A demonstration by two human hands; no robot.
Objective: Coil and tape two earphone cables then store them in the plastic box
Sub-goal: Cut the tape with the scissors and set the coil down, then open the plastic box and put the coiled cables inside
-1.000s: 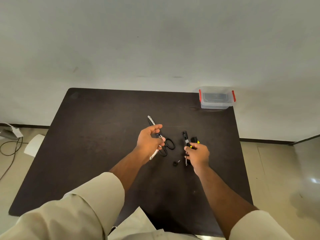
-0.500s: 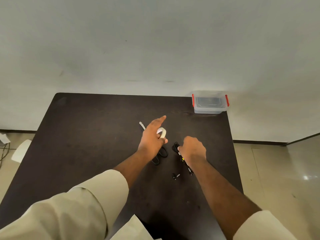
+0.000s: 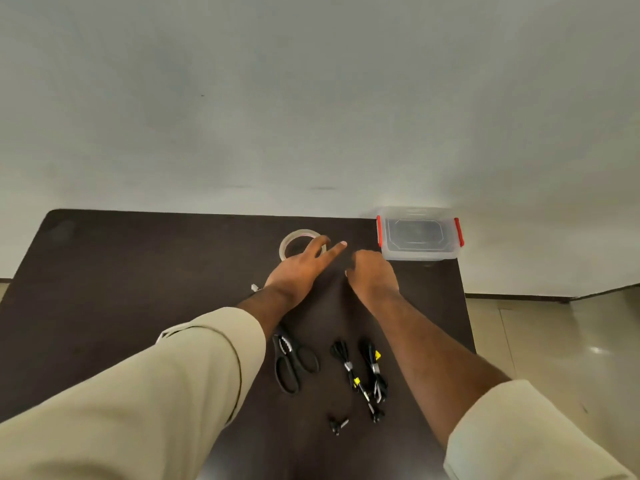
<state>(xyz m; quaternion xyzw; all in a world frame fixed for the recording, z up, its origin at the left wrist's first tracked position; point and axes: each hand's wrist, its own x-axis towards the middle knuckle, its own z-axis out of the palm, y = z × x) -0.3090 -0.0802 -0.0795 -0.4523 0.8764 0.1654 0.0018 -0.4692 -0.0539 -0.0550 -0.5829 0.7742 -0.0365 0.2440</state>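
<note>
Dark table [image 3: 138, 271] fills most of the view, pale wall behind it. My two arms in beige sleeves [image 3: 156, 393] reach fwd over it.

Plastic box [image 3: 419, 237] sits at the far right corner of the table, lid on, red clips at both ends. Clear walls, can't see anything inside.

My left hand [image 3: 298, 271] is stretched out toward the far middle of the table, fingers straight & spread, two of them lying across the near edge of the tape roll [image 3: 300, 242]. Not gripping it, just touching. The roll lies flat on the table, left of the box & apart from it.

My right hand [image 3: 372, 275] is just beside the left one, between the tape roll & the box, fingers curled under. Seen from the back, so can't tell if sth is pinched inside; a small pale bit shows at its left edge, too small to name.

Scissors [image 3: 294, 362], black handles, lie closer to me, partly under my left forearm.

Right of them, two earphone cables [image 3: 363, 372] lie side by side on the table, each bundled w/ a pale wrap around the middle & small yellow tags. Both well apart from the box & from both hands.

A small black piece [image 3: 337, 426] lies nearest me, loose, just below the cables.
</note>
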